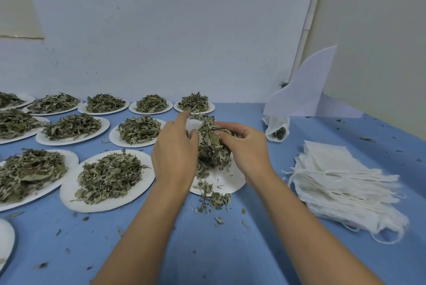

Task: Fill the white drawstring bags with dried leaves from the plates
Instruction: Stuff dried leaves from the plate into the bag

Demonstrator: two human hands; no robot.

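Both hands are raised over a white plate [222,182] at the centre of the blue table. Between them is a thick clump of dried leaves [212,146]. My left hand [175,153] curls against the clump's left side, index finger pointing up. My right hand [246,146] grips the clump from the right, its fingertips dug into the top. A white patch [193,125] shows between my left index finger and thumb; whether it is a bag or a plate behind is unclear. A stack of empty white drawstring bags [341,183] lies to the right.
Several white plates heaped with dried leaves [110,176] fill the table's left half in rows. A partly filled bag [276,130] lies at the back right under a folded white card [304,93]. Spilled leaves [214,201] and crumbs dot the blue cloth [230,250].
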